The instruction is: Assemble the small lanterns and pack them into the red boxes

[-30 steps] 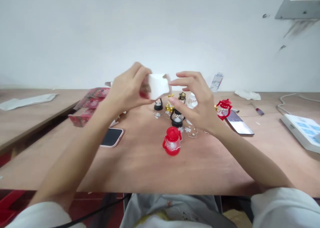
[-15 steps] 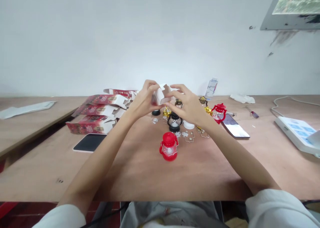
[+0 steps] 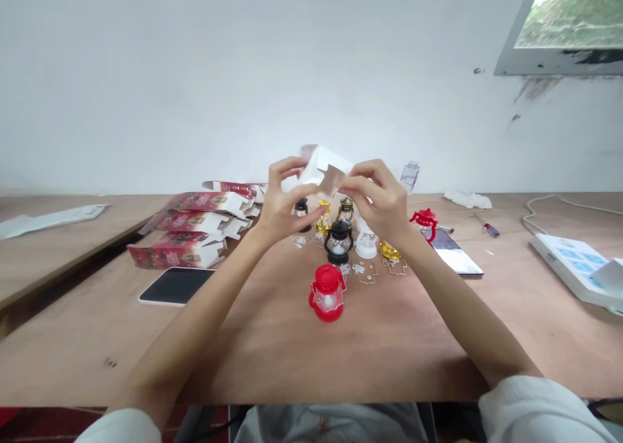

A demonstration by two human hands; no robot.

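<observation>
White box (image 3: 325, 162) between left grip (image 3: 282, 202) and right grip (image 3: 382, 200)

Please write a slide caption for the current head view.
Left hand and right hand hold a carton near small lanterns.

I see a dark-screened phone (image 3: 174, 287) at left and a second phone (image 3: 457, 256) at right. Past that one I make out a bottle (image 3: 409, 177), a crumpled tissue (image 3: 468, 199) and a screwdriver (image 3: 491, 230); a cable (image 3: 529, 205) curls behind a white device (image 3: 572, 264). Far left lies a white packet (image 3: 51, 222).
</observation>
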